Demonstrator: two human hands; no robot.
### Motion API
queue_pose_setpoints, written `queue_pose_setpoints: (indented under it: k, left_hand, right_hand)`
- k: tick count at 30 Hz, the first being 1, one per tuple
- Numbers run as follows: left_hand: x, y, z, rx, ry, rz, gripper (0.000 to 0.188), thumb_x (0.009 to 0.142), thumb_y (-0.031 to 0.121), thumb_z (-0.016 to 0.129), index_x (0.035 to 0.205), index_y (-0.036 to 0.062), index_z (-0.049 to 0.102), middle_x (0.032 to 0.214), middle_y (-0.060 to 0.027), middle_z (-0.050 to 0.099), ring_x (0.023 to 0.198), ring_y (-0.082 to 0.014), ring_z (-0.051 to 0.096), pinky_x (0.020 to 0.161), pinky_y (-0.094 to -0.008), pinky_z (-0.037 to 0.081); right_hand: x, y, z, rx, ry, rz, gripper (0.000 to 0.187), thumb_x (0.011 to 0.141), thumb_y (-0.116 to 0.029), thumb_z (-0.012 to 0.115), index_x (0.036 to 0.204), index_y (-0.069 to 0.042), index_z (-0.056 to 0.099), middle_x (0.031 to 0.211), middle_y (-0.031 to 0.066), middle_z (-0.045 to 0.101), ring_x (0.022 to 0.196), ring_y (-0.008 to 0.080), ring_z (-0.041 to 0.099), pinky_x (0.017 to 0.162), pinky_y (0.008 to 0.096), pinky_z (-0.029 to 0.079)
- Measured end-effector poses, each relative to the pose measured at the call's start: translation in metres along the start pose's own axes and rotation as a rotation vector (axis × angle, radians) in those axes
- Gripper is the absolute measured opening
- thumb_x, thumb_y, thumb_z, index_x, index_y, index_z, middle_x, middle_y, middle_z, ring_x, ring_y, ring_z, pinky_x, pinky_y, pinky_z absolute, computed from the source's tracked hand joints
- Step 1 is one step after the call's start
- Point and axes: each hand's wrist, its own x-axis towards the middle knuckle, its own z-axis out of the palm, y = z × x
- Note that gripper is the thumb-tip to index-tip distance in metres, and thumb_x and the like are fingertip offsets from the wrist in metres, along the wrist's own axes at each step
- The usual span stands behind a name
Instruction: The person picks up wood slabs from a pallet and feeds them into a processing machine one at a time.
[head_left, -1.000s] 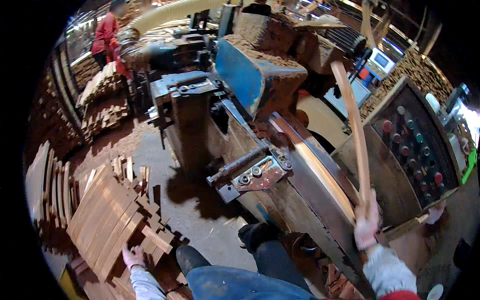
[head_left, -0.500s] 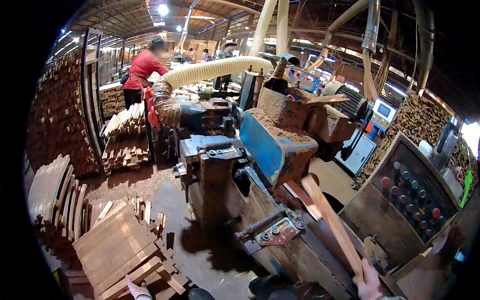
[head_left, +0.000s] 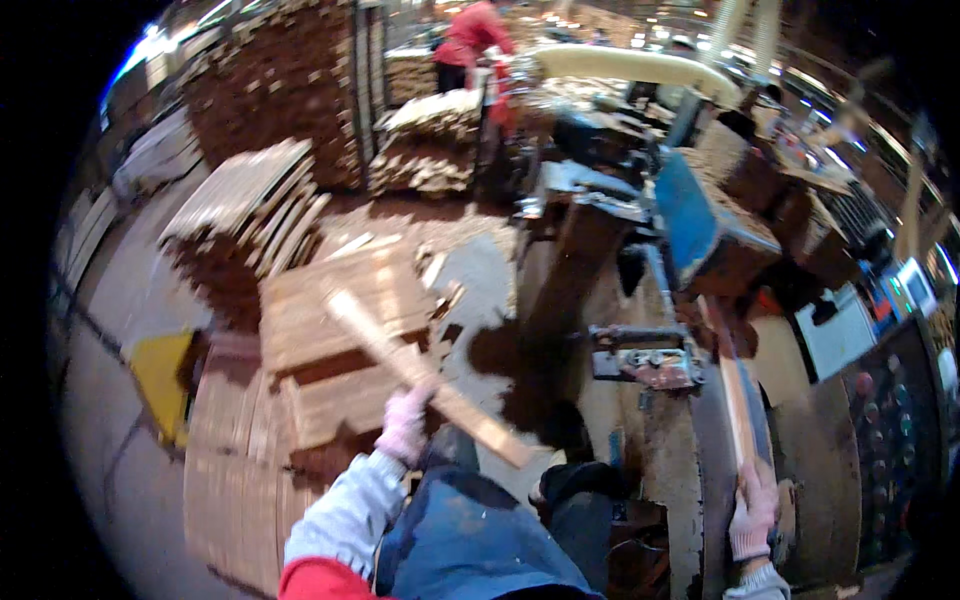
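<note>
My left hand (head_left: 404,425), in a pale knit glove, is closed around a wooden strip (head_left: 472,418) held aslant above a stack of boards (head_left: 350,300). The strip is blurred by motion. Over on the right, my gloved right hand (head_left: 754,512) grips the near end of another wooden strip (head_left: 737,400). That strip lies lengthwise along the bed of a woodworking machine (head_left: 640,430), its far end toward the blue guard (head_left: 687,215).
More boards are piled at the lower left (head_left: 225,490), beside a yellow object (head_left: 160,380). Further off stand a wood stack (head_left: 250,195) and a person in red (head_left: 472,42). A button panel (head_left: 895,430) rises at the right edge.
The view has swung left and down. My left hand has lifted a strip off the board stack. The strip in my right hand now lies along the machine bed, no longer raised at an angle.
</note>
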Motion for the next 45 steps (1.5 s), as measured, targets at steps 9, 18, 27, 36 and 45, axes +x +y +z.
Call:
queue_pose_setpoints:
  k: [9,18,27,36,45]
  left_hand:
    - [-0.078,-0.052,0.193,-0.006,-0.438,-0.071,0.048,0.087,0.034,0.077,0.117,-0.0003,0.062,0.103,-0.0119,0.069,0.087,-0.0206,0.068,0.075,-0.0376,0.059]
    - [-0.119,-0.107,0.217,0.005,-0.978,-0.46,0.059,0.092,0.034,0.072,0.138,0.0048,0.05,0.114,-0.0087,0.067,0.092,-0.0167,0.066,0.078,-0.0319,0.056]
    - [0.164,-0.112,-0.029,-0.407,-0.23,-0.384,0.027,0.093,0.031,0.071,0.093,0.0077,0.058,0.078,-0.0069,0.058,0.067,-0.0221,0.061,0.062,-0.0393,0.059]
    - [0.256,-0.039,-0.18,-0.295,0.547,-0.124,0.086,0.084,0.037,0.08,0.145,-0.0029,0.033,0.151,-0.0233,0.037,0.13,-0.0418,0.049,0.1,-0.0516,0.052]
    - [0.255,-0.027,-0.168,-0.411,0.658,-0.061,0.07,0.084,0.033,0.079,0.139,0.0111,0.042,0.113,-0.0232,0.051,0.081,-0.0304,0.057,0.052,-0.0332,0.052]
  right_hand:
    - [0.07,-0.115,0.011,0.174,-0.133,-0.118,0.07,0.078,-0.009,0.075,0.144,-0.005,0.052,0.145,0.0206,0.052,0.132,0.0363,0.049,0.11,0.0399,0.04]
    - [-0.131,-0.112,-0.108,-0.125,-0.356,0.505,0.059,0.091,-0.011,0.068,0.144,0.005,0.047,0.142,0.0283,0.052,0.134,0.0401,0.048,0.112,0.0428,0.038]
    - [-0.15,-0.056,-0.075,-0.269,0.04,0.369,0.057,0.099,-0.014,0.059,0.152,-0.002,0.041,0.141,0.0263,0.054,0.123,0.0417,0.055,0.105,0.0441,0.042]
    - [0.091,0.001,0.053,0.269,0.323,0.481,0.061,0.107,-0.027,0.044,0.159,-0.005,0.023,0.164,0.014,0.026,0.148,0.0288,0.03,0.119,0.0366,0.025]
    - [0.012,-0.085,-0.016,-0.446,-0.077,0.15,0.05,0.104,-0.019,0.052,0.149,0.0,0.045,0.141,0.0235,0.056,0.125,0.0369,0.055,0.104,0.0419,0.043]
